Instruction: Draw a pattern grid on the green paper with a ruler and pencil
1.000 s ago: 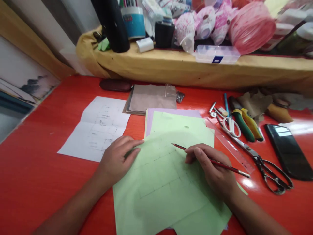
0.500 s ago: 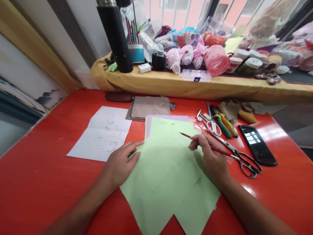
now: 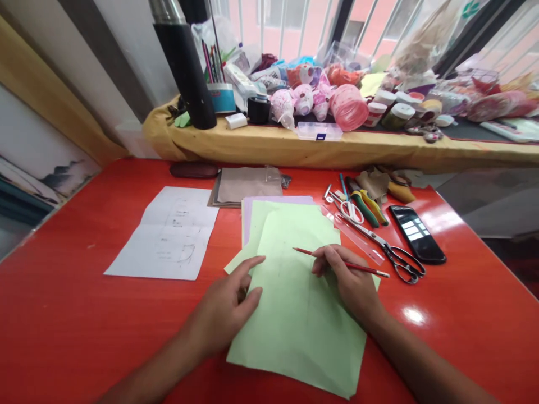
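Observation:
A sheet of light green paper (image 3: 295, 325) lies in front of me on the red table, over other green and purple sheets. My left hand (image 3: 229, 306) rests at its left edge, thumb and forefinger apart and touching the paper. In my right hand (image 3: 347, 278) is a red pencil (image 3: 357, 266), pinched between thumb and fingers, its tip pointing left above the sheet. Whether the tip touches the paper I cannot tell. Faint pencil lines show on the green surface. To the left lies a white sheet (image 3: 168, 235) with a drawn outline and small marks.
Right of the paper lie large scissors (image 3: 393, 252), a clear ruler (image 3: 357, 238), white-handled scissors (image 3: 351, 212), pliers (image 3: 370, 207) and a phone (image 3: 416, 233). Behind, a cloth-covered ledge (image 3: 252, 148) bears a black thermos (image 3: 185, 73), jars and craft pieces. Brown sheets (image 3: 250, 185) lie at the table's back.
The green paper now lies as one straight upright sheet; before, it showed two splayed lower corners with a notch between. Both hands have shifted along with it, the pencil still held. The view turned slightly right.

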A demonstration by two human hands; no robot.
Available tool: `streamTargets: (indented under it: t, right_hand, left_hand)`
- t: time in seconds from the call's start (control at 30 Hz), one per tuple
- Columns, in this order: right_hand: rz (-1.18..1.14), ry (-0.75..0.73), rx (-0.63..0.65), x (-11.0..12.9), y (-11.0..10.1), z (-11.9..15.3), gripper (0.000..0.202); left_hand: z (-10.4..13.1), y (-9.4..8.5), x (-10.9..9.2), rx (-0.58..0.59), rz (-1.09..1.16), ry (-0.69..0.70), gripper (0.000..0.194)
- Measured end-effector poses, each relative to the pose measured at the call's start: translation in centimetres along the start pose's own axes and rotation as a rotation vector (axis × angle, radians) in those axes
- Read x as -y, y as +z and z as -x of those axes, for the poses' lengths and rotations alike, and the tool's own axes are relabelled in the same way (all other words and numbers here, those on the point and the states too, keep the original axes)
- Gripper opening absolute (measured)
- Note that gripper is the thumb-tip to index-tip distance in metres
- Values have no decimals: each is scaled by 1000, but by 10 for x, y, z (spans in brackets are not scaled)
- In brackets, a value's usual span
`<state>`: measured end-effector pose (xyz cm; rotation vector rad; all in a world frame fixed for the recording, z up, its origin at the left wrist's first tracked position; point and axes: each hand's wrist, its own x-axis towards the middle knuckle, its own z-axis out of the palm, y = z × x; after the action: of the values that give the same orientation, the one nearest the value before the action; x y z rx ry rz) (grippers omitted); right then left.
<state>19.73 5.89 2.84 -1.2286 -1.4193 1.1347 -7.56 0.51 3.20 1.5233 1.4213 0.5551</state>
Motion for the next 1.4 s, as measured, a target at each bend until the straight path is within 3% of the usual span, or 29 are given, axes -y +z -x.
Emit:
streamTargets:
  t: [0.23,0.4,0.6,0.83,1.07,1.4]
  right_hand:
    - [-26,14,-59,-5,-9,-15,46]
    - [38,-15,61,10,-3,-5,41]
    - [153,-130,272,13,12,4,34]
    - [168,-135,217,0,16,0,32]
    - [202,-141,301,3,14,-3,32]
    - [199,-122,321,-5,12,0,27]
  left_hand:
    - [16,12,-10,338,-1,-26,57]
    - [17,7,-14,476,-29,-44,62]
    - [11,5,-8,359,-138,-56,49]
    - [6,2,-2,271,-227,-95,40]
    - [4,4,4,276,-185,-92,33]
    - [3,4,10,279,-134,-73,30]
